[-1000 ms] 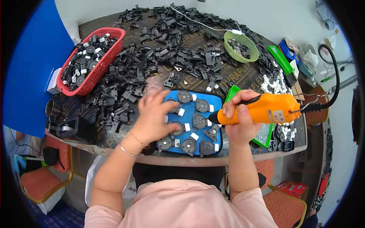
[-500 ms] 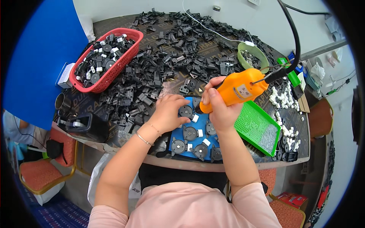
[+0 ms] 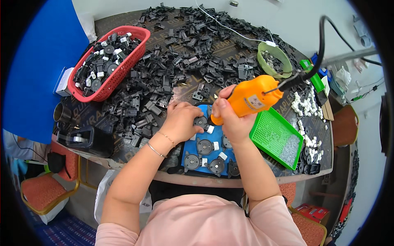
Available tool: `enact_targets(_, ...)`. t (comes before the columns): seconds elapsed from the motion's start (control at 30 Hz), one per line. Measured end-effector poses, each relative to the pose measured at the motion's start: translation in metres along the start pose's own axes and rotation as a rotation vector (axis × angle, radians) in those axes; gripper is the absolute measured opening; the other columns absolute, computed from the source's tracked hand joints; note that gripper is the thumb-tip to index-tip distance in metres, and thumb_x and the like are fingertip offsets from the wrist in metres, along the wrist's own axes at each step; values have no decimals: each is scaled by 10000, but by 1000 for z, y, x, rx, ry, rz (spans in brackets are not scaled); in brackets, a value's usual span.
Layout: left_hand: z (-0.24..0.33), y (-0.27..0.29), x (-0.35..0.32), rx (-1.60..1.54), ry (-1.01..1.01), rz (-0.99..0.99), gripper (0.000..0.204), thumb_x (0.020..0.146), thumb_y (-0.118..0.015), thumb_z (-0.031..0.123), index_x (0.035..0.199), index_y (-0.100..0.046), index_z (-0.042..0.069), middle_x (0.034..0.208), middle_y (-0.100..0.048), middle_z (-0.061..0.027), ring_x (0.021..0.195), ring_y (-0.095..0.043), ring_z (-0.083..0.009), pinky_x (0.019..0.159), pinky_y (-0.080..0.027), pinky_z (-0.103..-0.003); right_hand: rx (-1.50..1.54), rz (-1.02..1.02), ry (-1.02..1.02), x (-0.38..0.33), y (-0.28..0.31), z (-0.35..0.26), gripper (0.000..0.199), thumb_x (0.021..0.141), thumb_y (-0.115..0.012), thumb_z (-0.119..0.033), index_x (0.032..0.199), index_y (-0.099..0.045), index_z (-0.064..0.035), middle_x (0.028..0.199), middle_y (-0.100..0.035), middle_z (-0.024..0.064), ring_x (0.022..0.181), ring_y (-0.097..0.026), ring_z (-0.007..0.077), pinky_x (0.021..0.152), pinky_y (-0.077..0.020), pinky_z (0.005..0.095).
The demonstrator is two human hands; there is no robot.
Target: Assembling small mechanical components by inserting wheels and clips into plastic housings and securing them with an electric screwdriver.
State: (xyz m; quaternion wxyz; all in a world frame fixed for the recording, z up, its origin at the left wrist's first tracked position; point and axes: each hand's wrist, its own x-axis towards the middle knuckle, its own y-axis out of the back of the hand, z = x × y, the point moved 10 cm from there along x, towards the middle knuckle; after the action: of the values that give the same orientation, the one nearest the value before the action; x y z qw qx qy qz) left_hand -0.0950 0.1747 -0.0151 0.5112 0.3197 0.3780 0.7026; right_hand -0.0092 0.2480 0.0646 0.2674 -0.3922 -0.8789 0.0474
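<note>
My right hand (image 3: 234,125) is wrapped around an orange electric screwdriver (image 3: 252,95), tilted with its nose down to the left. The nose is close to a black round part (image 3: 200,122); whether the bit touches it is hidden. My left hand (image 3: 180,119) grips this part between thumb and fingers, against a blue board (image 3: 191,146) at the table's near edge. A small white block (image 3: 210,130) sticks out of the part. Other black round parts (image 3: 205,146), several with white blocks, lie on the board nearer to me; my right wrist partly covers some.
Loose black plastic pieces (image 3: 164,78) are heaped across the table. A red basket (image 3: 123,63) of mixed parts stands left, beyond a black tape dispenser (image 3: 91,139). At right are a green tray (image 3: 266,143) of small screws, a green bowl (image 3: 283,74) and white pieces (image 3: 303,102).
The screwdriver and my right hand have moved slightly left, bringing the nose closer to the held part. My left hand stays on that part. The whole view has shifted a little.
</note>
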Motion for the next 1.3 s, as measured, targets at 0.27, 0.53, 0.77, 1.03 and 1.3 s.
enact_targets(0.27, -1, 4, -1, -30, 8, 47, 440, 590, -796, 249, 979, -650, 103, 987, -643, -33, 1079, -502, -210, 1029, -206, -483, -5, -67, 13, -1, -13, -7, 250, 779, -557, 88, 970, -449, -32, 828, -521, 74, 595, -537, 123, 527, -463, 261)
enact_targets(0.53, -4, 3, 1, -21, 36, 46, 433, 591, -799, 255, 967, -651, 101, 974, -644, -27, 1073, -505, -200, 1030, -198, -484, -35, -179, 43, 2, -24, -11, 251, 752, -601, 58, 952, -474, -24, 842, -536, 70, 621, -540, 102, 539, -463, 228)
enact_targets(0.77, 3, 8, 0, 16, 54, 27, 431, 599, -792, 267, 987, -656, 136, 983, -643, -2, 1079, -503, -192, 1024, -186, -496, 41, -255, -37, 3, -31, -8, 263, 735, -630, 33, 958, -504, -26, 867, -557, 67, 681, -553, 100, 585, -466, 230)
enact_targets(1.03, 1, 3, -1, -2, 52, 22, 453, 599, -787, 283, 1008, -650, 143, 1027, -635, -2, 1117, -488, -204, 1038, -160, -527, 190, 61, 114, 20, 50, -80, 241, 774, -597, -17, 998, -508, -11, 878, -553, 93, 626, -540, 141, 602, -462, 286)
enact_targets(1.3, 7, 9, -7, 46, 28, 31, 447, 606, -788, 211, 1007, -622, 103, 1068, -607, -44, 1095, -503, -235, 1009, -250, -425, -291, 453, 175, -35, 207, -119, 250, 783, -575, 49, 1014, -492, 4, 855, -541, 107, 567, -516, 133, 538, -434, 255)
